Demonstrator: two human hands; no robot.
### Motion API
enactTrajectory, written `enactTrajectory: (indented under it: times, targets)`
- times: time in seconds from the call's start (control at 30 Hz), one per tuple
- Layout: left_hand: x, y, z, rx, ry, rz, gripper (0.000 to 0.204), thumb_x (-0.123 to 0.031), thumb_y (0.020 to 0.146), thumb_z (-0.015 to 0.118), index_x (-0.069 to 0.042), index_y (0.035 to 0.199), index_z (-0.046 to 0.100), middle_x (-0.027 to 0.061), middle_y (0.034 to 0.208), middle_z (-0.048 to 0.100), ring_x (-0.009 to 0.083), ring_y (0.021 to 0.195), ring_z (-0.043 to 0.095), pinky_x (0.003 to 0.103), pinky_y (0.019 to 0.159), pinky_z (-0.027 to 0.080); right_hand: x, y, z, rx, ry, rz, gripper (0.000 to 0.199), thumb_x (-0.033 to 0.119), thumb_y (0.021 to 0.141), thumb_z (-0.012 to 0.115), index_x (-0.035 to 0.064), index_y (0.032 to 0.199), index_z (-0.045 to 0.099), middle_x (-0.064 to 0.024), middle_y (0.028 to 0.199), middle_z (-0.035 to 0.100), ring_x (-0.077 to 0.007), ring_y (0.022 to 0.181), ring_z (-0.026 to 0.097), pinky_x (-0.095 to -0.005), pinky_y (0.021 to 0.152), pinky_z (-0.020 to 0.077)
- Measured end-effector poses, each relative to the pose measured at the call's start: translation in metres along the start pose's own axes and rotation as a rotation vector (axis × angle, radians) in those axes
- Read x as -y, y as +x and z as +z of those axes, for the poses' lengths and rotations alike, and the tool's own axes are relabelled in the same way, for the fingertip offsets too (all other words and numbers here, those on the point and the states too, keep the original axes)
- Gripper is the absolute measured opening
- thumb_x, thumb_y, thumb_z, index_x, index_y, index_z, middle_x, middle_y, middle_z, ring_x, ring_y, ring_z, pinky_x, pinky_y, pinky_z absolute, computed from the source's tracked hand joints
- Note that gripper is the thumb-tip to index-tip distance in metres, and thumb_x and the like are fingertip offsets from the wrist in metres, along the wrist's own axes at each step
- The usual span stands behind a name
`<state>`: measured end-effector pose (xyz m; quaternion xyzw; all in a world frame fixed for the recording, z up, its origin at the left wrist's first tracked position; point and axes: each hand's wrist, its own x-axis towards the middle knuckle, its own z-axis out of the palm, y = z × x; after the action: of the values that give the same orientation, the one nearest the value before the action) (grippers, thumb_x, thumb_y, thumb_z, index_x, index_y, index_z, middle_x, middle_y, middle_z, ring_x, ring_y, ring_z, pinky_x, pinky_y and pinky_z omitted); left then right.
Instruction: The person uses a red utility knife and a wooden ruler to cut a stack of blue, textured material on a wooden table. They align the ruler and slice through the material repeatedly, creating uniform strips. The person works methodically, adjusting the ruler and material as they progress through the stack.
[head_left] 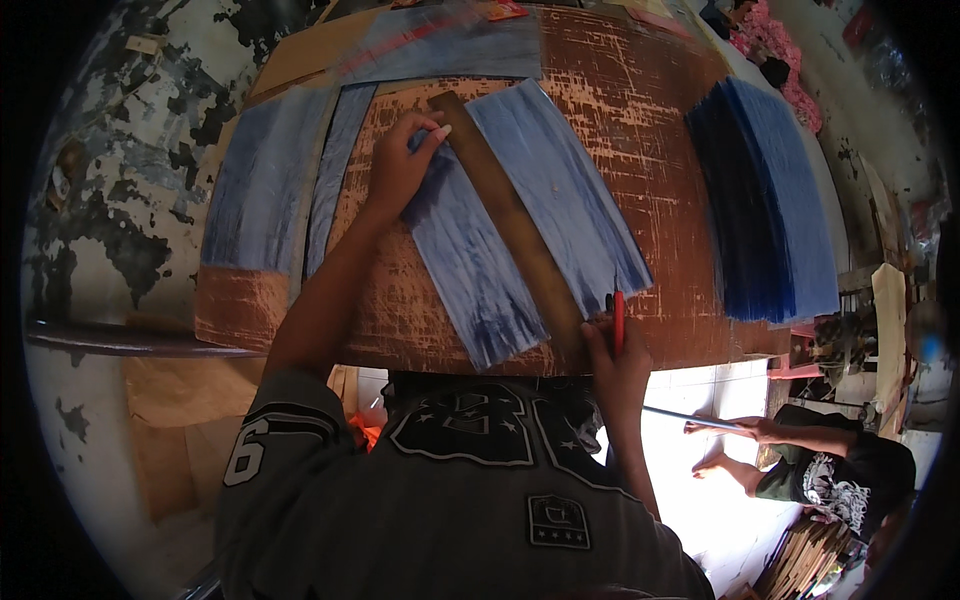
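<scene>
A long flat brown strip (pixel 515 225) lies slantwise across a streaky blue sheet (pixel 565 190), its far end leaning left. More of the sheet shows on the strip's left side. At that far end, my left hand (pixel 400 165) is closed, thumb and fingers pinching the strip's edge. My right hand (pixel 620 355) is by the near end, wrapped round a red-handled cutter (pixel 618 322). The cutter's tip is by the sheet's lower right corner; its blade is too small to make out. Some right fingers touch the strip's near end.
A thick stack of blue sheets (pixel 770 200) stands at the right of the scratched brown table (pixel 660 150). Other blue sheets (pixel 265 180) lie at the left, and a bluish sheet (pixel 450 50) at the far edge. Another person (pixel 820 460) sits low at the right, holding a rod (pixel 690 418).
</scene>
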<state>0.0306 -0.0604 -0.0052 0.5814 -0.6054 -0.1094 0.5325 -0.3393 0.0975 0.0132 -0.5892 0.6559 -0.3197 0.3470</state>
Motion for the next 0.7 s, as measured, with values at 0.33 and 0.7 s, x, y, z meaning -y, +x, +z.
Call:
enactTrajectory:
  times: [0.33,0.7]
  targets:
    - [-0.049,-0.025,-0.071,-0.156,-0.075,-0.342,0.019,-0.020,0.102,0.073,-0.002,0.095,0.067,0.0020,0.073,0.065,0.0117,0.079,0.069,0.030,0.075,0.051,-0.005,-0.003,-0.001,-0.083,0.085,-0.038,0.031,0.027,0.107,0.064,-0.0014,0.118,0.067,-0.0209,0.096,0.072,-0.0309,0.092,0.072,-0.0424,0.082,0.0541]
    - [-0.064,-0.068,-0.051,-0.097,0.356,0.147,0.018,-0.016,0.096,0.078,0.000,0.100,0.070,0.0083,0.101,0.070,0.0246,0.094,0.066,0.039,0.089,0.053,-0.027,-0.002,-0.007,0.033,0.301,0.114,0.029,0.025,0.110,0.059,-0.0020,0.121,0.062,-0.0121,0.088,0.059,-0.0209,0.080,0.057,-0.0394,0.077,0.0479]
